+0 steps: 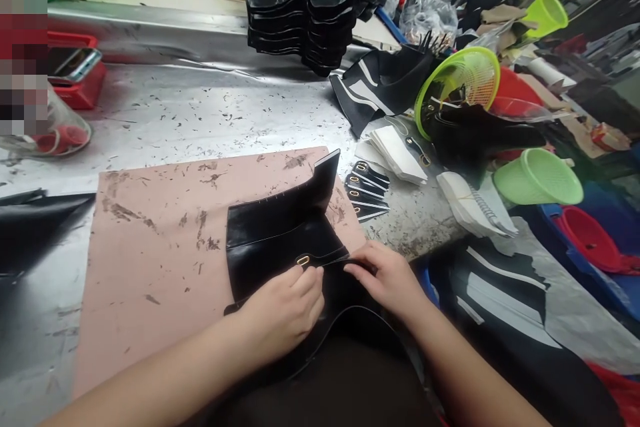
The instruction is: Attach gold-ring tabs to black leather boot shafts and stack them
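A black leather boot upper (270, 233) lies partly on a pink board (150, 247), its lower part reaching toward me. Along it runs a narrow black leather strap (325, 258) with a gold oval ring (303, 259) at one end. My left hand (287, 307) is closed, its fingertips pinching the strap close to the ring. My right hand (387, 273) pinches the strap farther right, thumb below and fingers above. Both hands rest over the leather, hiding part of it. Several similar black tabs (367, 190) with gold rings lie fanned out just beyond the board.
A stack of black leather pieces (305, 13) hangs over the far ledge. White paper stacks (397, 153), a yellow-green basket (457, 83) and a light green basket (537, 177) stand to the right. At left are a red box (85, 90) with a phone and more black leather (40, 233).
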Available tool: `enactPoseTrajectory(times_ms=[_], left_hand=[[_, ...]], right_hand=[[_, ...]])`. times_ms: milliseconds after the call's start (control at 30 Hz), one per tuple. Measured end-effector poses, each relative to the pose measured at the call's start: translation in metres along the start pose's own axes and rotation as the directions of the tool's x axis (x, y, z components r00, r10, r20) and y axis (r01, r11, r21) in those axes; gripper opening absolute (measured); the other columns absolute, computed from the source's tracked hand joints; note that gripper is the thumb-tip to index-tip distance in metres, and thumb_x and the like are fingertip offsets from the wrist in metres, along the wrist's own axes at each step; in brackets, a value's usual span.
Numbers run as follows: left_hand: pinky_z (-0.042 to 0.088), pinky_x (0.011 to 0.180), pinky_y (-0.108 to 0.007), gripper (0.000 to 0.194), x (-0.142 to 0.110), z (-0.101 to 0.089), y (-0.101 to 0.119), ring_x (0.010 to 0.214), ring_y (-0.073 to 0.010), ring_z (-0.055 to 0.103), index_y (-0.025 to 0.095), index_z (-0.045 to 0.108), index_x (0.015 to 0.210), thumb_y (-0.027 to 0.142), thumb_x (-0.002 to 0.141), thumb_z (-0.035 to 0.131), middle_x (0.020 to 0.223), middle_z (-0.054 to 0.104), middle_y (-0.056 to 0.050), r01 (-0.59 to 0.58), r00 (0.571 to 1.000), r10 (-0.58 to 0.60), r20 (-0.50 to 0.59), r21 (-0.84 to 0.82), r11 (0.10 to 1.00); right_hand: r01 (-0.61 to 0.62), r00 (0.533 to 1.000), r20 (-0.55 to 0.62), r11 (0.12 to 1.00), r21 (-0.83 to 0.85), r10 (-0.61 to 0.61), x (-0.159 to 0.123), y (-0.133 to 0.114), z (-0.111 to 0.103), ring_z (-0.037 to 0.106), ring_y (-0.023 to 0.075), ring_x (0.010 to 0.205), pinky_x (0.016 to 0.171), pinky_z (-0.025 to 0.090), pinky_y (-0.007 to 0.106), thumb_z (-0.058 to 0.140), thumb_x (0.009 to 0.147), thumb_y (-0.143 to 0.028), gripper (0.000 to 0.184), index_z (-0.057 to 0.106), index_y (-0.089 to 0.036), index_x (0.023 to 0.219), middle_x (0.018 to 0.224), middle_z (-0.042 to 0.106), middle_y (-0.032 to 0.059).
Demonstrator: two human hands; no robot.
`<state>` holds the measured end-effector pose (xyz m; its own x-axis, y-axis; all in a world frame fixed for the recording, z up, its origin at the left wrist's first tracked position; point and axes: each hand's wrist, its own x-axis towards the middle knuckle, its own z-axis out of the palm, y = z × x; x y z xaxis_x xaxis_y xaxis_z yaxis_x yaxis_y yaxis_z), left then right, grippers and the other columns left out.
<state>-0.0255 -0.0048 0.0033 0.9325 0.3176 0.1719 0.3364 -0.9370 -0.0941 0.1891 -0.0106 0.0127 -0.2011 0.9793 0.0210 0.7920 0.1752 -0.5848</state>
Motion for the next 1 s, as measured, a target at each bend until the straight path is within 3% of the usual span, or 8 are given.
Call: enactPoseTrajectory(times_ms=[233, 400, 533, 633, 733, 867, 933, 1000], left_hand=[[0.040, 0.078, -0.033, 0.028, 0.001, 0.005, -0.001, 0.094, -0.0213, 0.054, 0.013, 0.060, 0.101, 0.020, 0.081, 0.041, 0.120, 0.057, -0.011, 0.017, 1.000, -0.017, 0.013, -0.024, 1.000], [0.038, 0.072, -0.033, 0.014, 0.013, 0.003, -0.008, 0.080, -0.0184, 0.052, 0.018, 0.058, 0.086, 0.021, 0.080, 0.047, 0.125, 0.053, -0.008, 0.027, 0.998, -0.024, 0.053, -0.053, 0.998], [0.032, 0.057, -0.031, 0.009, 0.029, 0.000, -0.013, 0.068, -0.0165, 0.048, 0.018, 0.056, 0.078, 0.022, 0.080, 0.048, 0.126, 0.053, -0.006, 0.025, 0.995, -0.016, 0.102, -0.081, 0.996], [0.029, 0.057, -0.031, 0.011, 0.036, 0.000, -0.016, 0.069, -0.0174, 0.047, 0.018, 0.055, 0.080, 0.021, 0.082, 0.046, 0.124, 0.054, -0.006, 0.002, 0.996, 0.007, 0.091, -0.096, 0.995], [0.029, 0.060, -0.032, 0.011, 0.037, 0.000, -0.019, 0.072, -0.0181, 0.046, 0.017, 0.055, 0.083, 0.020, 0.083, 0.044, 0.123, 0.055, -0.005, 0.005, 0.997, 0.002, 0.072, -0.091, 0.996], [0.030, 0.062, -0.032, 0.007, 0.030, -0.004, -0.019, 0.072, -0.0173, 0.045, 0.018, 0.054, 0.079, 0.022, 0.081, 0.048, 0.122, 0.056, -0.002, 0.021, 0.998, -0.017, 0.055, -0.065, 0.998], [0.032, 0.063, -0.031, 0.008, 0.025, -0.005, -0.019, 0.072, -0.0167, 0.046, 0.019, 0.053, 0.076, 0.023, 0.081, 0.049, 0.123, 0.055, -0.001, 0.023, 0.999, -0.022, 0.027, -0.043, 0.999], [0.034, 0.064, -0.031, 0.010, 0.018, -0.004, -0.017, 0.072, -0.0160, 0.047, 0.019, 0.053, 0.076, 0.024, 0.082, 0.049, 0.123, 0.055, 0.000, 0.028, 1.000, -0.028, 0.002, -0.006, 1.000]], right_hand=[[-0.126, 0.974, -0.167, 0.978, 0.165, 0.153, -0.004, 0.009, 0.010, 0.050, 0.0107, 0.054, 0.050, 0.040, 0.022, 0.059, 0.076, -0.025, 0.016, 0.058, -0.018, 0.061, 0.060, 0.055, -0.0005], [-0.193, 0.957, -0.184, 0.965, 0.176, 0.225, -0.001, 0.005, 0.013, 0.050, 0.0101, 0.053, 0.050, 0.040, 0.021, 0.060, 0.073, -0.024, 0.018, 0.055, -0.018, 0.057, 0.059, 0.054, -0.0013], [-0.297, 0.950, -0.068, 0.948, 0.113, 0.306, 0.006, 0.003, 0.006, 0.050, 0.0108, 0.055, 0.053, 0.039, 0.022, 0.061, 0.070, -0.024, 0.019, 0.051, -0.018, 0.054, 0.059, 0.055, -0.0018], [-0.395, 0.916, 0.103, 0.917, 0.054, 0.388, 0.019, 0.003, -0.005, 0.050, 0.0108, 0.055, 0.052, 0.036, 0.021, 0.061, 0.069, -0.026, 0.017, 0.051, -0.019, 0.058, 0.058, 0.056, -0.0034], [-0.403, 0.887, 0.222, 0.914, -0.056, 0.405, 0.037, 0.001, -0.018, 0.049, 0.0111, 0.055, 0.050, 0.032, 0.021, 0.066, 0.064, -0.029, 0.019, 0.050, -0.020, 0.064, 0.059, 0.056, -0.0048], [-0.213, 0.937, 0.237, 0.956, -0.201, 0.258, 0.045, -0.011, -0.022, 0.050, 0.0119, 0.060, 0.051, 0.030, 0.021, 0.066, 0.063, -0.021, 0.014, 0.052, -0.019, 0.065, 0.064, 0.057, -0.0029], [-0.010, 0.984, 0.171, 0.970, -0.241, 0.052, 0.038, -0.015, -0.011, 0.051, 0.0119, 0.064, 0.054, 0.032, 0.022, 0.059, 0.066, -0.008, 0.011, 0.055, -0.018, 0.065, 0.070, 0.058, -0.0009], [0.194, 0.979, 0.005, 0.926, -0.324, -0.204, 0.027, -0.014, 0.007, 0.051, 0.0127, 0.066, 0.057, 0.033, 0.023, 0.054, 0.068, -0.003, 0.015, 0.056, -0.018, 0.065, 0.072, 0.058, 0.0010]])
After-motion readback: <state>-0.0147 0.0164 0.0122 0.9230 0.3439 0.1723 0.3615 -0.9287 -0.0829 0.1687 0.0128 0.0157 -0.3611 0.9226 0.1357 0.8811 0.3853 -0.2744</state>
